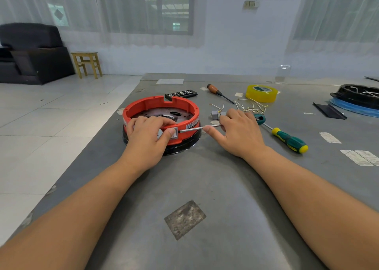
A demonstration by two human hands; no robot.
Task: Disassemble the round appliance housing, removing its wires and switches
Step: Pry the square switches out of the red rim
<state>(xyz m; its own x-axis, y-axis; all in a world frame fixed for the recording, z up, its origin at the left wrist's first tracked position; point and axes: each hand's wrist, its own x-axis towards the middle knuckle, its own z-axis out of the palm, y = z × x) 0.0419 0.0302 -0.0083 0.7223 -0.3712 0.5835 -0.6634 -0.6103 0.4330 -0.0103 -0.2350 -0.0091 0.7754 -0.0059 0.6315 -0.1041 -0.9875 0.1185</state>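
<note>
We are holding the round red housing [161, 114] in the middle of the frame, near the gray table's [205, 187] left edge. Our left hand [146, 135] is curling over its rim, thumb pressing the little switch [173, 132]. Our right hand [239, 132] is pinching a thin screwdriver [196, 128] against it. The plastic looks stiff and light, so we think gripping the rim is best. Open room is lying toward the bottom of the frame.
</note>
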